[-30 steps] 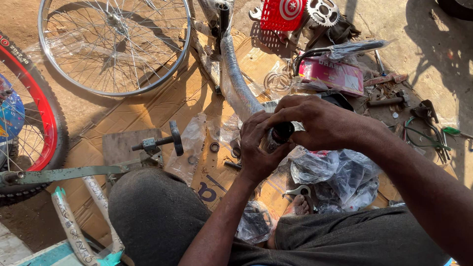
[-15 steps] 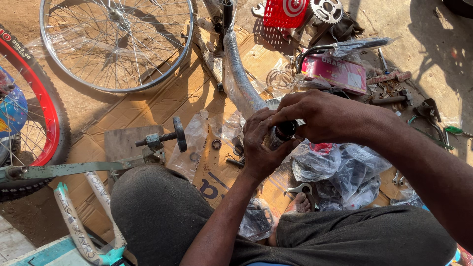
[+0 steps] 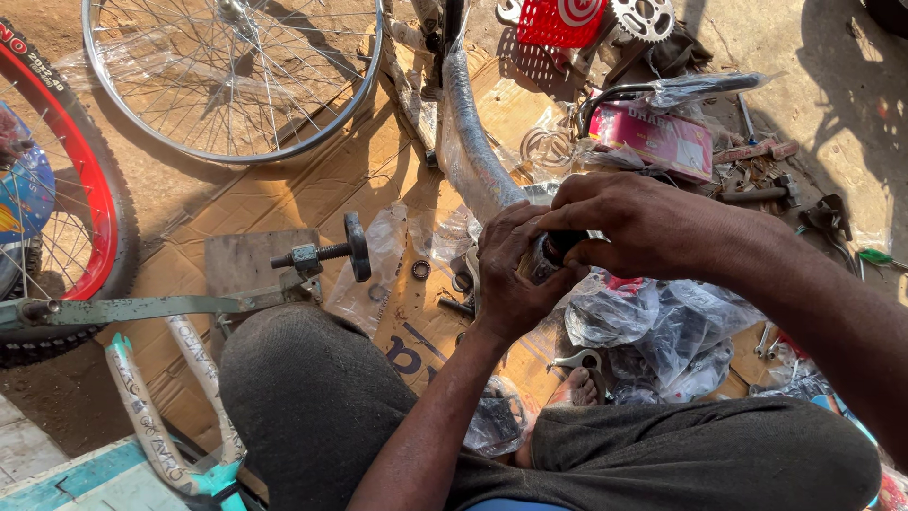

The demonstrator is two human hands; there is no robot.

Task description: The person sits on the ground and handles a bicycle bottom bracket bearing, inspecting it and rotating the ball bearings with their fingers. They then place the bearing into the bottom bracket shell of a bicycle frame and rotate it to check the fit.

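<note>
Flattened brown cardboard covers sunlit dirt ground, with a red-rimmed wheel at far left and a bare spoked wheel beside it. At centre, the left hand and right hand meet, fingers closed around 1 small dark cylindrical part at the wrapped frame tube's end. Right of them lie a pink rectangular box, crumpled clear plastic bags and a red basket.

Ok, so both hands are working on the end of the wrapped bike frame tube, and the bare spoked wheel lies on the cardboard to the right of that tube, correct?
Not quite. Both hands, left hand and right hand, are at the end of the wrapped frame tube, but the bare spoked wheel lies on the cardboard to the left of that tube, as the head view shows.
</note>
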